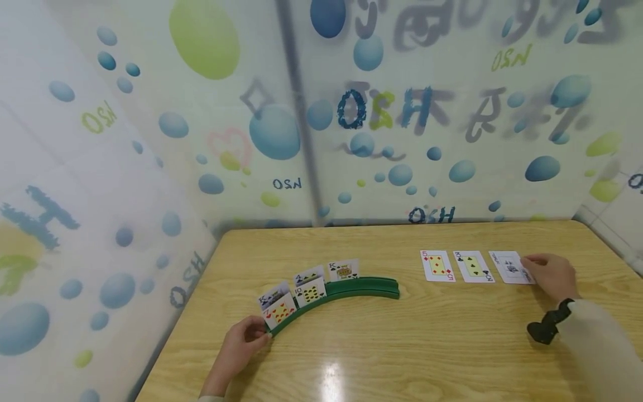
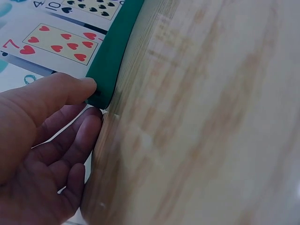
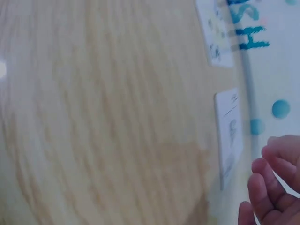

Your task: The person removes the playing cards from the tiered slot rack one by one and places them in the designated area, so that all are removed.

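Note:
My left hand [image 1: 240,346] grips the near left end of a curved green card holder [image 1: 364,286], thumb [image 2: 77,89] on its front face. Two rows of playing cards stand in the holder: a seven of hearts [image 1: 279,311] and a ten of spades [image 1: 310,291] in front, with a four and two kings behind, partly hidden. On the right, a joker card [image 1: 508,267] lies face up on the table. My right hand [image 1: 552,276] is at its right edge, fingers loosely bent; the right wrist view shows its fingertips [image 3: 258,185] beside the card, holding nothing.
A five of diamonds [image 1: 437,266] and a three of clubs [image 1: 471,266] lie face up in a row left of the joker. The wooden table [image 1: 402,346] meets a wall [image 1: 382,167] with printed bubbles at the back. A black band [image 1: 550,324] circles my right wrist.

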A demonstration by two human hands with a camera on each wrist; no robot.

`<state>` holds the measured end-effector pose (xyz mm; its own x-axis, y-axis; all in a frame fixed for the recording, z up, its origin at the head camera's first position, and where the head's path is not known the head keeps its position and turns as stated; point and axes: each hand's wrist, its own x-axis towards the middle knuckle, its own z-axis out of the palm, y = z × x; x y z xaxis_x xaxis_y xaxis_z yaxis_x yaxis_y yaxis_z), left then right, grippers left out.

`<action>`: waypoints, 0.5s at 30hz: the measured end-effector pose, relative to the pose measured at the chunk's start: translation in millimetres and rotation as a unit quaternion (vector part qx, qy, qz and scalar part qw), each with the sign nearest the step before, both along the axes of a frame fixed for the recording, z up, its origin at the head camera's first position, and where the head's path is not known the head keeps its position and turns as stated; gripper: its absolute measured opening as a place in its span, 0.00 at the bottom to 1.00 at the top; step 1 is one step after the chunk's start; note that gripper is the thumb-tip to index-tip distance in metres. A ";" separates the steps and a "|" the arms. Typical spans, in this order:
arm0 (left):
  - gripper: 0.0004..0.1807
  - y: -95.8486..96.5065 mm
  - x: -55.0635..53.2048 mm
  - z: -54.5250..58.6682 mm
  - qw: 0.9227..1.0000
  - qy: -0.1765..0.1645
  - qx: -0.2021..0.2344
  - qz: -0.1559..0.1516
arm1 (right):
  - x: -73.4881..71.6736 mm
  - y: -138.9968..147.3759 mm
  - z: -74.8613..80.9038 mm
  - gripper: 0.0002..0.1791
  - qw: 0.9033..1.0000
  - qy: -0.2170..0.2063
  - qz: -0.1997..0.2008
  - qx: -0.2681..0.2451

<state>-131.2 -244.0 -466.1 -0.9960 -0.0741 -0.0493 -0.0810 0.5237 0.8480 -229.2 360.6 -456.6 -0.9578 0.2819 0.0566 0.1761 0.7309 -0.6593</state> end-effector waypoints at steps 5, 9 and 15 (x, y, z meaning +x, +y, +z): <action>0.13 -0.7 0.7 -0.8 1.000 0.005 0.004 0.001 | -10.7 -9.2 5.1 0.29 0.998 -0.026 0.044 -0.027; 0.13 -1.0 0.0 -2.0 1.000 0.007 0.010 0.003 | -30.1 -10.3 -13.9 0.30 0.998 -0.009 0.066 -0.005; 0.14 -0.3 0.0 -1.3 1.000 0.007 0.007 0.001 | -22.4 -57.9 7.4 0.27 0.992 0.000 0.123 -0.040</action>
<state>-131.3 -244.3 -467.4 -0.9965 -0.0750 -0.0361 -0.0695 0.5117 0.8564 -251.6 302.7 -449.2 -0.9982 0.0422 0.0430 -0.0014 0.6976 -0.7165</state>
